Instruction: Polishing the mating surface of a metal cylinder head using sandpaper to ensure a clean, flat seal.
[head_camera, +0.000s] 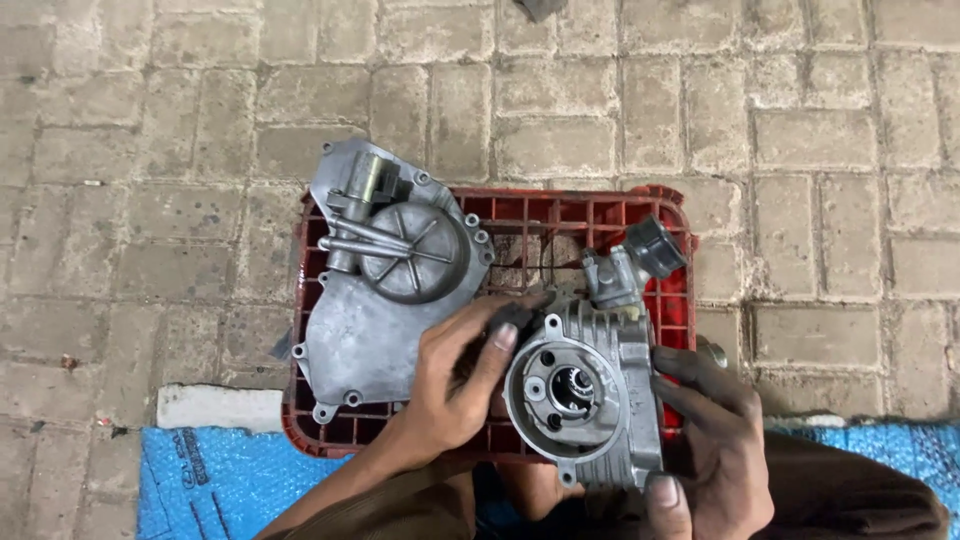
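Head view: we're looking straight down at a red plastic crate (600, 208) sitting upside-down-style as a work stand on a paver-block floor (140, 150), centre of frame.

Our left hand (455, 385) comes in from bottom centre — fingers curled against the left side of a finned aluminium cylinder head (585, 390), thumb up along its round flange, a dark part under the palm that we can't identify. Our right hand (715, 440) wraps the right side and lower edge of the same casting, thumb at the bottom, fingers pressed on the fins. So the head is gripped between both hands, lower centre-right, over the crate's near edge, bore and centre shaft facing the camera.

Just above it, upper right of the crate — an intake stub with a dark rubber boot (635, 262).

Left half of the crate: a grey engine side cover (385, 275), flat, overhanging the crate's left edge.

Bottom left: blue plastic sheet (215, 475), with a pale block (218, 408) just above it.
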